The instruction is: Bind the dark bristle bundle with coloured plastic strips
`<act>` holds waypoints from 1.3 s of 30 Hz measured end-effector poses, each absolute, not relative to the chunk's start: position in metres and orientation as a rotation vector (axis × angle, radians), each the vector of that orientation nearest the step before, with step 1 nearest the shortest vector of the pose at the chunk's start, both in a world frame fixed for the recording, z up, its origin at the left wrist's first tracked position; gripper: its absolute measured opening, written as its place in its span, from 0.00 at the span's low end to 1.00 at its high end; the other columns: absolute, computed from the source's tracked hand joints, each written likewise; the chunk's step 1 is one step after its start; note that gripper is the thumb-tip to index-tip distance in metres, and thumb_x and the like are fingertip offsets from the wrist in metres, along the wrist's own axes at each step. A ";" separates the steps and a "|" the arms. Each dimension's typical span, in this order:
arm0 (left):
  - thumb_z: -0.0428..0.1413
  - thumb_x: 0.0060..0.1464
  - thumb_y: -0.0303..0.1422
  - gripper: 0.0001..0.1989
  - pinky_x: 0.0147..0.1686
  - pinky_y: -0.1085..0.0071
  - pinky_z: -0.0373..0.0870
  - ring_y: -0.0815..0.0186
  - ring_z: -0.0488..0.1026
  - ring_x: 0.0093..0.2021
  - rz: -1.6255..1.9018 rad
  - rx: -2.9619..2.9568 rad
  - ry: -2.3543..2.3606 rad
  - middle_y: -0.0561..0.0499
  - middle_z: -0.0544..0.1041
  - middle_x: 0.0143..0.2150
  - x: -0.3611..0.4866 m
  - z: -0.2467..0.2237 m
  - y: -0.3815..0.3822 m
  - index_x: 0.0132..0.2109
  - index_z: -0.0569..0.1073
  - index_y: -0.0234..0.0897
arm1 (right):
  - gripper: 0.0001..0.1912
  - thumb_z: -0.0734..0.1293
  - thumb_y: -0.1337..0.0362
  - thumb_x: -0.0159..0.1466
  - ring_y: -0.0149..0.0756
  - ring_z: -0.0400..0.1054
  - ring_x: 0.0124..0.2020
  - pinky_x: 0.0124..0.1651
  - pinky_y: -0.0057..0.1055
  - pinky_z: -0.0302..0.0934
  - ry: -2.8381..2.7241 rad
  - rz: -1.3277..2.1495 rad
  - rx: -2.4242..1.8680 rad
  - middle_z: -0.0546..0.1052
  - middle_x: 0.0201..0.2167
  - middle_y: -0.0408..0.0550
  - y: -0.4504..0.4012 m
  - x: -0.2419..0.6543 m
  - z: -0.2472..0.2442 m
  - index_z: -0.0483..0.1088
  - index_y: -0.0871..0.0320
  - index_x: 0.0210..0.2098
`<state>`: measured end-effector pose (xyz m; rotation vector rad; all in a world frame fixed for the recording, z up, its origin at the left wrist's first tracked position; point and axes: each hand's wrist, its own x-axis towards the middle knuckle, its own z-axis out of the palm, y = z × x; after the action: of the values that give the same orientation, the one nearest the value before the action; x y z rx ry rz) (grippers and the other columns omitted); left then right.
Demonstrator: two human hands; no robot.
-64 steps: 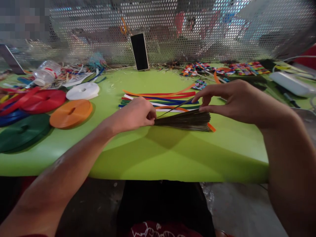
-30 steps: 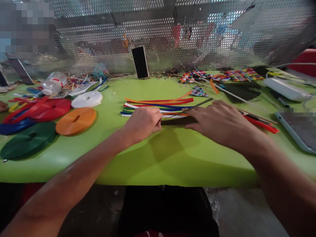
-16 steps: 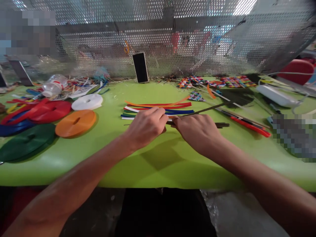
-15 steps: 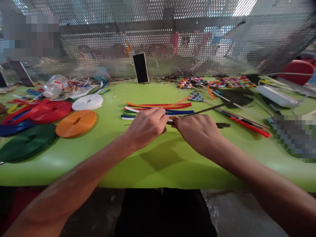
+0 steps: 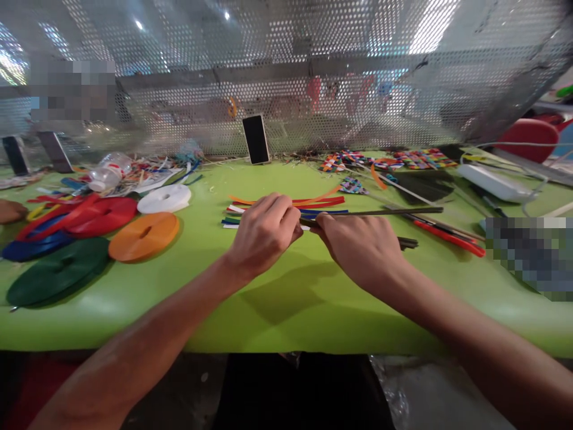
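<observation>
Since half a second ago, the free end of the dark strip (image 5: pixel 398 211) has swung down and out to the right, so it runs nearly level past the right hand (image 5: pixel 362 236); the camera has tipped up a little too. On my feed the left hand (image 5: pixel 267 226) has its fingers curled together, clamped on the strip where it enters the gap between the hands. I cannot tell whether the right fingers are clamped, as their tips are hidden under the hand.

The dark bundle (image 5: pixel 407 243) lies mostly beneath the right hand on the green table (image 5: pixel 340 322), its cut ends poking out beyond. I judge the work to be at an early stage: coloured strips (image 5: pixel 326 201) are cut and laid side by side just behind the hands, while the dark strip's long tail hangs free and I see no weave begun between them. Finished-looking woven pieces (image 5: pixel 423 158) sit at the back.

For moving, I read the best room as towards the person, where bare green and the hands' shadow stretch to the near edge. Leftward, the orange roll (image 5: pixel 129 245) stands well apart from the left wrist. To the right I would be wary: the strip's tip reaches just beside the red-handled tool (image 5: pixel 456 240).
</observation>
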<state>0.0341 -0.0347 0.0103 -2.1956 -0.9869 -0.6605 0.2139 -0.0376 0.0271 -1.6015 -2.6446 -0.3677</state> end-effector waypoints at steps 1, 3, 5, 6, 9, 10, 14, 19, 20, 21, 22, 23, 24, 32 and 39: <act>0.49 0.62 0.26 0.10 0.33 0.66 0.64 0.63 0.67 0.33 -0.695 -2.192 -0.990 0.47 0.70 0.30 0.034 0.010 -0.034 0.32 0.69 0.35 | 0.20 0.51 0.58 0.72 0.46 0.77 0.29 0.23 0.32 0.49 -2.639 -0.365 -1.599 0.82 0.31 0.56 -0.038 0.214 0.027 0.73 0.54 0.45; 0.49 0.62 0.27 0.10 0.33 0.66 0.64 0.62 0.66 0.32 -0.779 -2.183 -0.985 0.47 0.70 0.29 0.034 0.009 -0.032 0.32 0.68 0.35 | 0.18 0.53 0.58 0.72 0.46 0.76 0.29 0.23 0.31 0.49 -2.619 -0.369 -1.605 0.82 0.30 0.56 -0.038 0.214 0.027 0.73 0.55 0.44; 0.49 0.62 0.28 0.09 0.32 0.66 0.64 0.63 0.66 0.32 -0.875 -2.169 -0.977 0.48 0.70 0.29 0.034 0.008 -0.029 0.31 0.67 0.36 | 0.17 0.54 0.58 0.72 0.45 0.76 0.29 0.24 0.30 0.48 -2.595 -0.360 -1.627 0.81 0.29 0.56 -0.038 0.213 0.026 0.72 0.56 0.44; 0.50 0.61 0.28 0.09 0.32 0.67 0.64 0.63 0.66 0.32 -0.923 -2.165 -0.975 0.48 0.70 0.29 0.034 0.008 -0.028 0.31 0.67 0.37 | 0.16 0.55 0.58 0.72 0.45 0.76 0.29 0.24 0.30 0.48 -2.585 -0.350 -1.638 0.81 0.29 0.56 -0.039 0.213 0.026 0.72 0.57 0.43; 0.51 0.58 0.26 0.07 0.32 0.67 0.64 0.63 0.66 0.32 -1.057 -2.169 -0.997 0.49 0.70 0.29 0.035 0.006 -0.025 0.31 0.66 0.37 | 0.15 0.56 0.59 0.71 0.44 0.76 0.29 0.24 0.30 0.45 -2.572 -0.313 -1.643 0.81 0.31 0.55 -0.039 0.212 0.025 0.71 0.58 0.43; 0.52 0.57 0.26 0.06 0.32 0.67 0.64 0.63 0.66 0.32 -1.098 -2.169 -1.012 0.49 0.70 0.29 0.035 0.006 -0.024 0.31 0.66 0.37 | 0.15 0.56 0.59 0.72 0.43 0.76 0.29 0.24 0.30 0.44 -2.565 -0.307 -1.645 0.81 0.31 0.54 -0.039 0.212 0.025 0.71 0.58 0.43; 0.53 0.57 0.25 0.05 0.34 0.66 0.65 0.64 0.67 0.33 -1.259 -2.164 -1.094 0.50 0.70 0.31 0.037 0.002 -0.022 0.32 0.66 0.38 | 0.14 0.56 0.59 0.72 0.43 0.76 0.29 0.24 0.31 0.40 -2.520 -0.308 -1.656 0.81 0.31 0.53 -0.039 0.211 0.023 0.71 0.57 0.42; 0.53 0.57 0.24 0.06 0.35 0.68 0.66 0.65 0.68 0.34 -1.484 -2.226 -1.189 0.51 0.69 0.31 0.037 -0.003 -0.019 0.32 0.66 0.37 | 0.13 0.56 0.60 0.71 0.43 0.76 0.29 0.23 0.31 0.40 -2.508 -0.329 -1.672 0.81 0.30 0.52 -0.037 0.211 0.021 0.71 0.56 0.42; 0.54 0.57 0.24 0.06 0.35 0.69 0.66 0.66 0.69 0.34 -1.510 -2.234 -1.198 0.52 0.69 0.31 0.037 -0.003 -0.018 0.32 0.66 0.37 | 0.13 0.56 0.60 0.71 0.43 0.75 0.29 0.24 0.31 0.41 -2.509 -0.336 -1.672 0.81 0.30 0.52 -0.037 0.211 0.021 0.71 0.56 0.42; 0.54 0.57 0.25 0.06 0.35 0.69 0.66 0.66 0.69 0.34 -1.533 -2.236 -1.200 0.52 0.69 0.31 0.037 -0.003 -0.018 0.32 0.66 0.37 | 0.13 0.56 0.61 0.71 0.43 0.76 0.29 0.24 0.31 0.42 -2.506 -0.345 -1.669 0.81 0.31 0.53 -0.037 0.211 0.021 0.71 0.56 0.42; 0.54 0.58 0.25 0.06 0.35 0.69 0.66 0.66 0.68 0.33 -1.549 -2.234 -1.198 0.52 0.69 0.31 0.037 -0.003 -0.018 0.32 0.66 0.37 | 0.12 0.57 0.61 0.71 0.43 0.76 0.29 0.24 0.31 0.43 -2.503 -0.353 -1.664 0.81 0.31 0.53 -0.038 0.210 0.021 0.71 0.56 0.42; 0.53 0.58 0.26 0.06 0.35 0.68 0.66 0.66 0.68 0.33 -1.559 -2.227 -1.190 0.52 0.69 0.31 0.036 -0.003 -0.018 0.32 0.66 0.37 | 0.12 0.56 0.61 0.71 0.43 0.76 0.29 0.24 0.31 0.43 -2.498 -0.362 -1.659 0.81 0.31 0.53 -0.038 0.210 0.021 0.71 0.56 0.42; 0.53 0.59 0.26 0.07 0.35 0.68 0.66 0.66 0.68 0.33 -1.565 -2.217 -1.180 0.52 0.69 0.31 0.036 -0.002 -0.018 0.32 0.66 0.37 | 0.12 0.56 0.61 0.71 0.43 0.76 0.30 0.24 0.31 0.44 -2.492 -0.369 -1.656 0.81 0.31 0.53 -0.039 0.210 0.022 0.71 0.56 0.41; 0.53 0.59 0.25 0.07 0.35 0.67 0.65 0.65 0.67 0.34 -1.579 -2.136 -1.187 0.52 0.68 0.31 0.038 -0.004 -0.018 0.32 0.65 0.38 | 0.11 0.57 0.64 0.70 0.44 0.77 0.30 0.25 0.30 0.48 -2.487 -0.330 -1.662 0.81 0.32 0.53 -0.040 0.206 0.023 0.70 0.57 0.41; 0.53 0.58 0.30 0.08 0.37 0.64 0.65 0.62 0.63 0.36 -1.343 -2.242 -1.157 0.50 0.65 0.33 0.032 -0.003 -0.012 0.32 0.61 0.39 | 0.10 0.59 0.72 0.66 0.44 0.77 0.35 0.28 0.31 0.54 -2.501 -0.356 -1.605 0.81 0.34 0.52 -0.044 0.207 0.022 0.71 0.59 0.41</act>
<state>0.0317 -0.0123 -0.0032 -2.2421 -1.1570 -1.3427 0.2072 -0.0442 0.0217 -1.6051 -2.5009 -0.3562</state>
